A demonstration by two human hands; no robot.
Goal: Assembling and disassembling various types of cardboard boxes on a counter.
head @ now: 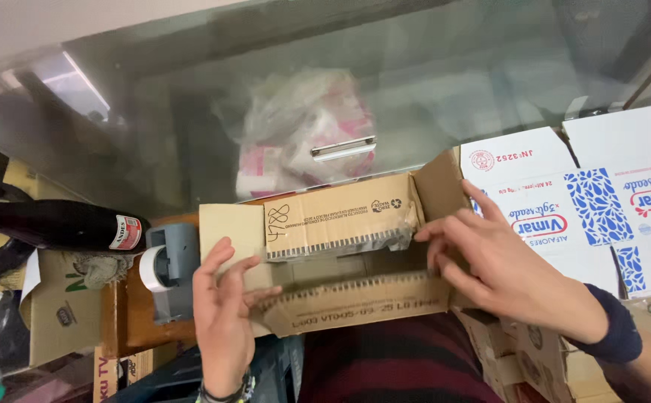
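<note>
Head view: cardboard box (340, 261) sits at centre with its flaps half folded. Left hand (224, 317), open, presses the flap at 8 o'clock; right hand (489, 265), fingers spread, pushes the flap at 3 o'clock. Better to hold both flaps flat and level. Tape dispenser (167, 272) waits at 9 o'clock.

Brown cardboard box, flaps half open, between the two hands

The cardboard box (340, 254) is plain brown corrugated card, lying with its top toward the camera. The far long flap is folded in over the opening, showing small dark print and a handwritten mark near its left end. The near long flap tilts inward, its torn, ribbed edge facing the gap. A dark slot stays open between the two flaps. The left end flap lies flat; the right end flap stands up at an angle.
</note>
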